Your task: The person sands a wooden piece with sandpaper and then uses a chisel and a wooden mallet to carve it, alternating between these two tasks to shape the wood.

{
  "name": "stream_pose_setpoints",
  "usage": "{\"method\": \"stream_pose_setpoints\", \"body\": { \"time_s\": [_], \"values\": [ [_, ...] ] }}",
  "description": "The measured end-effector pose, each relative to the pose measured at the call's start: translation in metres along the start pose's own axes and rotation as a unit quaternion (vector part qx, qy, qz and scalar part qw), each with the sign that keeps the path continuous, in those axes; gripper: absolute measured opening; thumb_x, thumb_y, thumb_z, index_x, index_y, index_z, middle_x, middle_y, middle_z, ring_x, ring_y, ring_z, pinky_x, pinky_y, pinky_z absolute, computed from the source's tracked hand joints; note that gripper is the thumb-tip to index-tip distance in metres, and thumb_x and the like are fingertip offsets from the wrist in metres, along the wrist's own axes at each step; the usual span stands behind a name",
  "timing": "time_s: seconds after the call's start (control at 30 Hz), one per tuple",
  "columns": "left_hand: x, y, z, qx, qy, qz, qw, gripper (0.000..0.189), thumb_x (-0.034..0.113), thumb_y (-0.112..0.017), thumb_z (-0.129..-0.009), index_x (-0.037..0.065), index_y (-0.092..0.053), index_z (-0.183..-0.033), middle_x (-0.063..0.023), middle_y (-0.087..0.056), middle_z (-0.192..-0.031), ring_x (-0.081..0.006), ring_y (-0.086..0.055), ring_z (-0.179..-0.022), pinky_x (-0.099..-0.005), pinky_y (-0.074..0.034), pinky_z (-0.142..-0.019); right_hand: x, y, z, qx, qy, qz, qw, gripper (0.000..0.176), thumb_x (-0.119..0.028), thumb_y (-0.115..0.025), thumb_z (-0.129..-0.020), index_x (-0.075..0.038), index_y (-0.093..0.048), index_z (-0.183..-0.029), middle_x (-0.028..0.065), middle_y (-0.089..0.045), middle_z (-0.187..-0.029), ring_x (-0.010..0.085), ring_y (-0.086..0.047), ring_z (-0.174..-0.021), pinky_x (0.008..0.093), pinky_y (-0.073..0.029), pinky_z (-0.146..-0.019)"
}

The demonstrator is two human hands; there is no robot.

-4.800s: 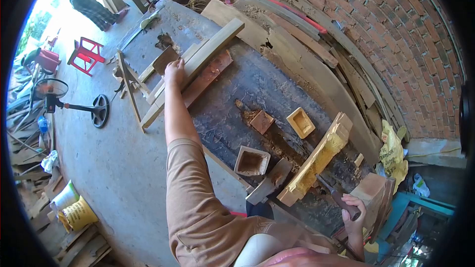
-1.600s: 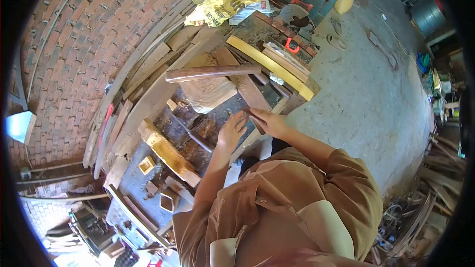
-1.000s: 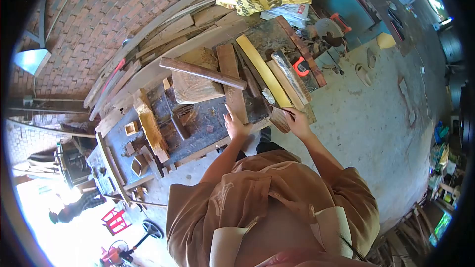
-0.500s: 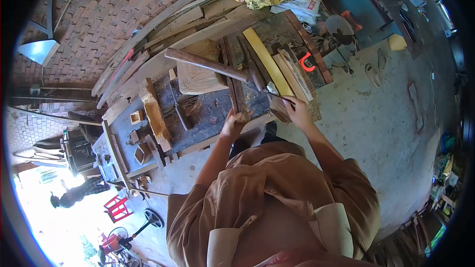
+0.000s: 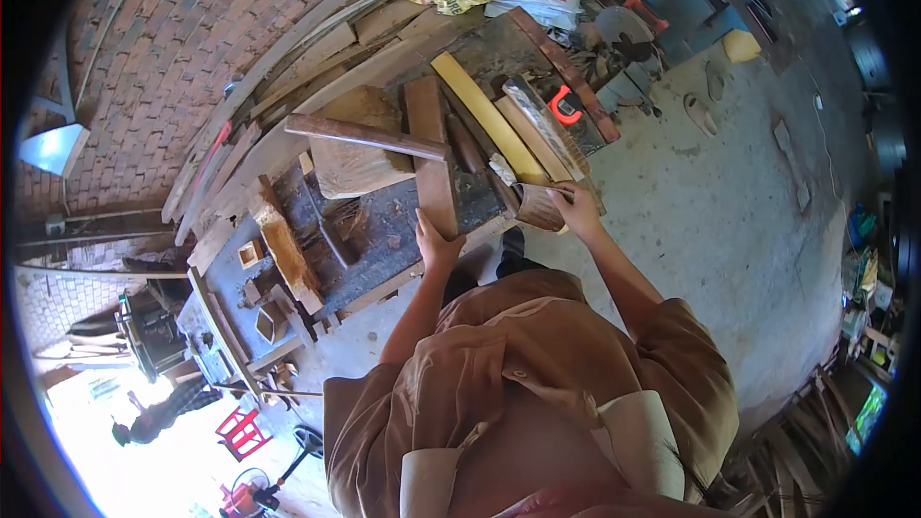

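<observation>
At the near edge of the bench (image 5: 387,230), the flat board (image 5: 435,194) has its end gripped in the left hand (image 5: 438,247), while the right hand (image 5: 578,211) has its fingers closed on the curved wooden piece (image 5: 540,209) just beside. The rod (image 5: 355,132) crosses over the board and the pale block (image 5: 363,168), so any shift is best kept low and slow, lest it roll.

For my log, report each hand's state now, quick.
Left hand: closed on the near end of the board.
Right hand: closed on the edge of the small block.
</observation>
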State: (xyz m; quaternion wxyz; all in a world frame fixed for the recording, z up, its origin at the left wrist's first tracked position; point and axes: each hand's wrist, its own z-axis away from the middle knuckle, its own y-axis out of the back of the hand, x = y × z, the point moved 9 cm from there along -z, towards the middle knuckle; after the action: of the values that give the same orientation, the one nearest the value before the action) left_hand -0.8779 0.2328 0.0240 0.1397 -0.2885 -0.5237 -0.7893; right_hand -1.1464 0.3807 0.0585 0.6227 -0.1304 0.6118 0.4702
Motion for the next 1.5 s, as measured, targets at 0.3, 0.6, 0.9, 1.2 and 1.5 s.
{"method": "stream_pose_setpoints", "body": {
  "time_s": [0.3, 0.6, 0.9, 1.2, 1.5],
  "values": [
    [0.083, 0.007, 0.022, 0.017, -0.197, -0.199, 0.96, 0.091, 0.023, -0.066, -0.062, 0.004, -0.011, -0.133, -0.0264, -0.016, -0.132, -0.0383, -0.013, -0.125, -0.0455, -0.017, -0.1, 0.097, 0.028, 0.031, -0.002, -0.253, -0.28, 0.926, 0.03, -0.024, -0.059, -0.078, 0.001, -0.057, -0.095, 0.0062, -0.061, -0.082, 0.0163, -0.057, -0.073, 0.0267, -0.044, -0.063],
    [0.152, -0.165, 0.09, -0.125, -0.671, -0.334, 0.65, 0.045, 0.015, -0.044, -0.076, 0.012, -0.039, -0.121, -0.0101, -0.031, -0.131, -0.0264, -0.022, -0.125, -0.0432, -0.02, -0.099, 0.093, 0.05, 0.057, 0.047, -0.268, -0.438, 0.857, 0.026, -0.028, -0.056, -0.08, -0.005, -0.056, -0.091, 0.0032, -0.058, -0.08, 0.0119, -0.051, -0.062, 0.0243, -0.037, -0.05],
    [0.187, -0.178, 0.101, -0.045, -0.713, -0.408, 0.568, 0.035, 0.02, -0.045, -0.074, 0.015, -0.051, -0.108, -0.0059, -0.047, -0.109, -0.0232, -0.035, -0.114, -0.0469, -0.021, -0.099, 0.114, 0.072, 0.102, 0.104, -0.303, -0.409, 0.854, 0.026, -0.034, -0.058, -0.078, -0.01, -0.056, -0.087, 0.0003, -0.057, -0.076, 0.0115, -0.05, -0.063, 0.0263, -0.038, -0.052],
    [0.255, -0.113, 0.103, -0.064, -0.682, -0.266, 0.679, 0.031, 0.017, -0.052, -0.067, 0.009, -0.053, -0.097, -0.0043, -0.049, -0.098, -0.0196, -0.043, -0.103, -0.0414, -0.028, -0.093, 0.099, 0.083, 0.106, 0.158, -0.298, -0.449, 0.827, 0.024, -0.032, -0.056, -0.08, -0.013, -0.052, -0.093, -0.0011, -0.055, -0.082, 0.0116, -0.05, -0.07, 0.0281, -0.038, -0.06],
    [0.34, 0.023, 0.059, 0.049, -0.65, -0.114, 0.75, 0.048, 0.01, -0.059, -0.065, 0.008, -0.046, -0.111, -0.0091, -0.049, -0.11, -0.024, -0.048, -0.103, -0.0426, -0.04, -0.085, 0.096, 0.088, 0.063, 0.151, -0.175, -0.608, 0.76, 0.032, -0.038, -0.055, -0.079, -0.015, -0.05, -0.101, -0.0009, -0.051, -0.094, 0.0119, -0.043, -0.083, 0.0318, -0.033, -0.07]
  ]
}}
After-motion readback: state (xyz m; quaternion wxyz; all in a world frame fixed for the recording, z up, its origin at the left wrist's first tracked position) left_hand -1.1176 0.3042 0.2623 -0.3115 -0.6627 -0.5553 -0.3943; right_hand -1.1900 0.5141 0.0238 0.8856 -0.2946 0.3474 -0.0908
